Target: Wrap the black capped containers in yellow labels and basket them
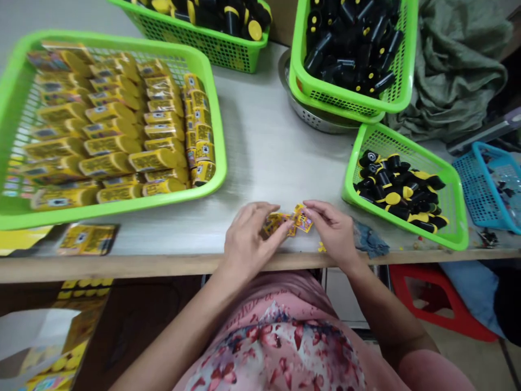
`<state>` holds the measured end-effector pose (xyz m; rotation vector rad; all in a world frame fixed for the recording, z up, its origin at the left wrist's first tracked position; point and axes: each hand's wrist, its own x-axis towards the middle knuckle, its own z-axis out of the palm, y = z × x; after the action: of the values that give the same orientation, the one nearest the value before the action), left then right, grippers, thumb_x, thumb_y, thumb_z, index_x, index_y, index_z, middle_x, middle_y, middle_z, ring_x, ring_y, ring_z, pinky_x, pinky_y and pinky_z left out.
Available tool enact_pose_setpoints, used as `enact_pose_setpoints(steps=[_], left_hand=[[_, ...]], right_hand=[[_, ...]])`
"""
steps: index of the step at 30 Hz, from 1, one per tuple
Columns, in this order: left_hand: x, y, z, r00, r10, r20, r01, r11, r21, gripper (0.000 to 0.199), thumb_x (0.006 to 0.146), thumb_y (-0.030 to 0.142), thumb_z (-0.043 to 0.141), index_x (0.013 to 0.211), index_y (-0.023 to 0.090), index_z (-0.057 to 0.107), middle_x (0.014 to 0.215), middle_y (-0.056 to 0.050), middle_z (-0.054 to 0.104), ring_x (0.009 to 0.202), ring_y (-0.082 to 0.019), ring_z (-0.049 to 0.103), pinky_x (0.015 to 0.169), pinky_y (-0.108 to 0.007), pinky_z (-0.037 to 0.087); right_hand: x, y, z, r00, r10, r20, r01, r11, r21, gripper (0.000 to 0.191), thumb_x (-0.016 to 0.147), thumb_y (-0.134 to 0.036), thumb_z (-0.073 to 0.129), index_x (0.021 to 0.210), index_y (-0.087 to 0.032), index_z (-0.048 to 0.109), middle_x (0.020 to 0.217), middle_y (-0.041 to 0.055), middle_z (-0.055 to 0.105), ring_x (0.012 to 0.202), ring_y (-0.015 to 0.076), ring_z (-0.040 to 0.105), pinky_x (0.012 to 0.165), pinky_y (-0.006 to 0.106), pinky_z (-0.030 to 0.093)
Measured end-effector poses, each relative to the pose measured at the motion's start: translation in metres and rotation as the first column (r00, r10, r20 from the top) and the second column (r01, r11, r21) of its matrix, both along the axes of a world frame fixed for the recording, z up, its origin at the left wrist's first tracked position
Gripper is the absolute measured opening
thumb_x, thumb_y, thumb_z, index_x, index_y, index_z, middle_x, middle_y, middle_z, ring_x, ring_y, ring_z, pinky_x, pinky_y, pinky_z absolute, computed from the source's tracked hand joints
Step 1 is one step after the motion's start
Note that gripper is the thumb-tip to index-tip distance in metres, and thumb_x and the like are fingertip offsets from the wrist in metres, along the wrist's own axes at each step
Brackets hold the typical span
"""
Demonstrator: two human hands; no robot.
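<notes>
At the table's front edge, my left hand and my right hand pinch a small crumpled piece of yellow printed packaging between them. Its exact shape is partly hidden by my fingers. A small green plastic basket of loose black-and-yellow cylindrical parts stands to the right of my right hand. To the left, a large green basket holds rows of yellow-wrapped tubes. A few yellow bits lie just below my right hand.
Another green basket of black cylinders rests on a steel bowl, and a further one stands at the back. Nearby are a blue basket, a grey-green cloth, yellow printed cards, and a red stool below the table.
</notes>
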<state>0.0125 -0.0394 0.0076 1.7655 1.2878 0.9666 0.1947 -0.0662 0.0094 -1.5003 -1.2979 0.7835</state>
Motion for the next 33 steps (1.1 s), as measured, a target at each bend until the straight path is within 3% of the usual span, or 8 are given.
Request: enact_pose_setpoints(steps=[5, 11, 15, 18, 21, 24, 29, 33], left_hand=[[0.012, 0.001, 0.005, 0.902, -0.033, 0.43, 0.268, 0.824, -0.5, 0.032, 0.079, 0.05, 0.072, 0.078, 0.018, 0.076, 0.071, -0.002, 0.072, 0.058, -0.015, 0.061, 0.06, -0.026, 0.05], [0.021, 0.002, 0.002, 0.853, 0.138, 0.504, 0.238, 0.757, -0.609, 0.024, 0.06, 0.04, 0.088, 0.067, 0.02, 0.078, 0.074, -0.003, 0.076, 0.053, -0.012, 0.061, 0.054, -0.023, 0.051], [0.016, 0.005, -0.003, 0.84, 0.209, 0.501, 0.201, 0.736, -0.646, 0.03, 0.048, 0.04, 0.094, 0.061, 0.02, 0.077, 0.074, -0.005, 0.078, 0.065, -0.018, 0.068, 0.062, -0.025, 0.057], [0.013, 0.006, -0.009, 0.844, 0.218, 0.49, 0.204, 0.714, -0.669, 0.04, 0.046, 0.05, 0.094, 0.068, 0.02, 0.079, 0.076, -0.006, 0.079, 0.069, -0.021, 0.072, 0.074, -0.031, 0.059], [0.012, 0.004, -0.012, 0.858, 0.198, 0.473, 0.193, 0.73, -0.656, 0.044, 0.051, 0.059, 0.089, 0.072, 0.021, 0.08, 0.08, -0.006, 0.08, 0.075, -0.023, 0.073, 0.08, -0.032, 0.058], [0.011, 0.001, -0.009, 0.856, 0.155, 0.493, 0.198, 0.782, -0.59, 0.035, 0.053, 0.051, 0.091, 0.068, 0.021, 0.08, 0.079, -0.005, 0.08, 0.076, -0.021, 0.072, 0.077, -0.029, 0.057], [0.006, -0.001, -0.003, 0.822, 0.162, 0.546, 0.203, 0.812, -0.547, 0.02, 0.055, 0.032, 0.092, 0.059, 0.02, 0.076, 0.07, -0.004, 0.077, 0.071, -0.019, 0.071, 0.074, -0.029, 0.056], [0.003, -0.001, -0.005, 0.82, 0.181, 0.543, 0.228, 0.768, -0.599, 0.021, 0.053, 0.029, 0.092, 0.067, 0.02, 0.08, 0.07, -0.004, 0.078, 0.064, -0.018, 0.069, 0.069, -0.03, 0.056]], right_hand=[[-0.013, 0.001, 0.0, 0.993, 0.009, 0.117, -0.019, 0.996, 0.092, 0.016, 0.088, -0.033, 0.064, 0.098, -0.023, 0.073, 0.097, 0.0025, 0.078, 0.084, 0.0164, 0.074, 0.082, 0.029, 0.06], [0.012, -0.009, 0.017, 0.92, -0.013, 0.392, -0.072, 0.977, 0.2, 0.032, 0.089, -0.038, 0.068, 0.115, -0.02, 0.066, 0.088, 0.0038, 0.076, 0.079, 0.0169, 0.072, 0.081, 0.03, 0.059], [0.09, -0.019, 0.054, 0.685, -0.268, 0.677, 0.058, 0.947, 0.315, 0.024, 0.093, -0.023, 0.059, 0.115, -0.021, 0.068, 0.112, 0.0106, 0.074, 0.105, 0.0239, 0.068, 0.096, 0.041, 0.054], [0.153, -0.011, 0.075, 0.495, -0.084, 0.865, 0.137, 0.99, 0.018, 0.027, 0.087, -0.015, 0.06, 0.11, -0.019, 0.073, 0.111, 0.0117, 0.075, 0.105, 0.0298, 0.068, 0.096, 0.049, 0.053], [0.19, 0.005, 0.084, 0.453, 0.206, 0.868, 0.147, 0.942, -0.301, 0.029, 0.084, -0.02, 0.066, 0.111, -0.021, 0.075, 0.107, 0.01, 0.077, 0.1, 0.0301, 0.07, 0.09, 0.045, 0.055], [0.197, 0.016, 0.089, 0.417, 0.295, 0.86, 0.098, 0.926, -0.365, 0.026, 0.082, -0.021, 0.07, 0.107, -0.023, 0.077, 0.103, 0.0079, 0.077, 0.096, 0.029, 0.071, 0.087, 0.043, 0.055], [0.162, 0.002, 0.1, 0.63, -0.058, 0.774, 0.081, 0.997, 0.009, 0.03, 0.079, -0.031, 0.076, 0.108, -0.023, 0.075, 0.097, 0.0071, 0.074, 0.081, 0.0228, 0.068, 0.083, 0.043, 0.057], [0.1, -0.014, 0.091, 0.962, -0.094, 0.257, 0.086, 0.995, 0.041, 0.031, 0.081, -0.037, 0.076, 0.111, -0.028, 0.073, 0.1, 0.0035, 0.073, 0.081, 0.0184, 0.069, 0.078, 0.038, 0.06]])
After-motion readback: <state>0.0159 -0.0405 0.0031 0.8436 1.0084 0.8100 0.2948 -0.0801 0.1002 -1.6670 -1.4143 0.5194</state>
